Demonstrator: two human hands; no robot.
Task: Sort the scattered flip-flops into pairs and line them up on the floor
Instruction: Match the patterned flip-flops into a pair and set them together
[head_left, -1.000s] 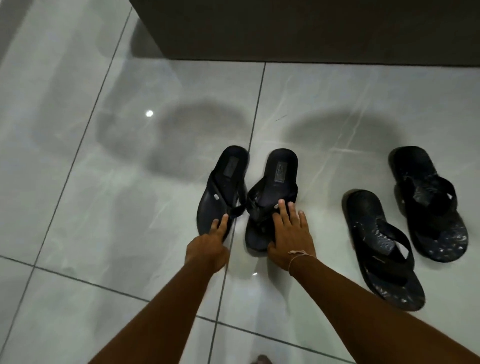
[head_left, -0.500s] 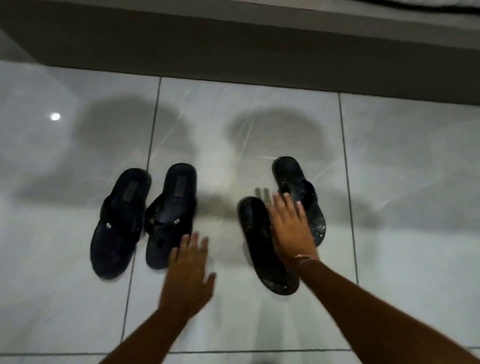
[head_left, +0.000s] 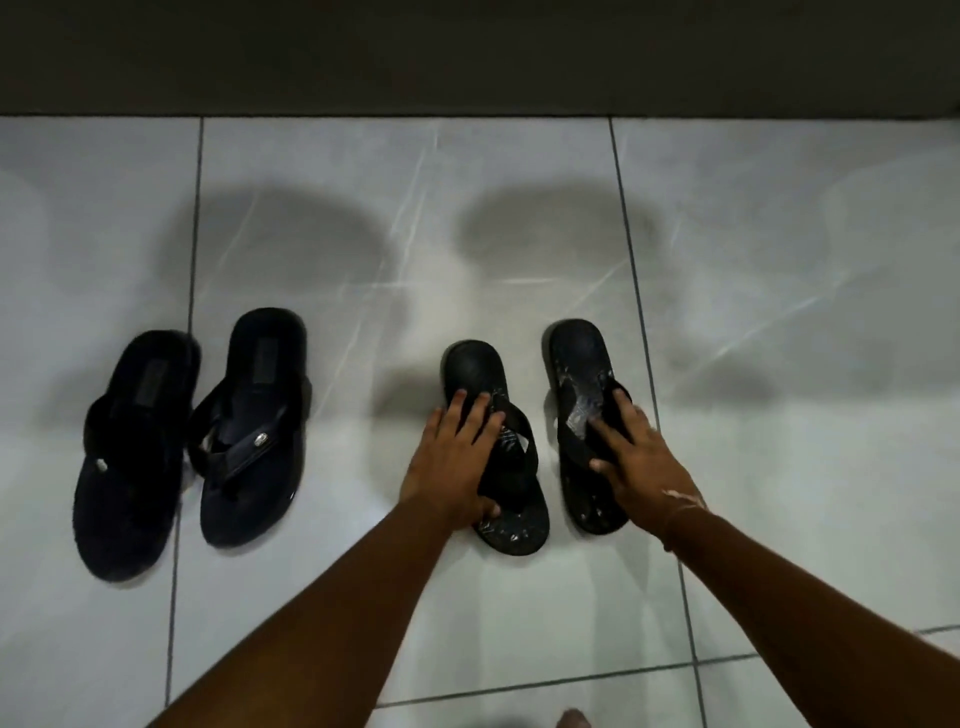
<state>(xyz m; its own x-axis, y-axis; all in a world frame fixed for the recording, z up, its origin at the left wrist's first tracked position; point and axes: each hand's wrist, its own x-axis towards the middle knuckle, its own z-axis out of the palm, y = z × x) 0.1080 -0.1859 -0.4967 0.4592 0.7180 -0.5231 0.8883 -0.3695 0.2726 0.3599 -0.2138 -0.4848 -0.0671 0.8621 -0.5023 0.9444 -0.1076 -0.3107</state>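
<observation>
Two pairs of black flip-flops lie on the pale tiled floor. The smooth pair is at the left: one flip-flop (head_left: 127, 462) and its mate (head_left: 254, 426) side by side, untouched. The worn, speckled pair is right of centre. My left hand (head_left: 452, 457) grips the left worn flip-flop (head_left: 511, 499) around its strap and edge, thumb under the side. My right hand (head_left: 636, 457) grips the right worn flip-flop (head_left: 579, 374) over its strap. Both worn flip-flops lie roughly parallel, heels pointing away from me.
A dark wall base or furniture front (head_left: 467, 57) runs along the top edge of the floor. A toe (head_left: 571, 719) shows at the bottom edge. Bare tile (head_left: 805, 312) stretches to the right of the worn pair.
My hands left the smooth pair and shifted right. Each hand now holds one worn flip-flop, and the two have been brought closer to parallel.
</observation>
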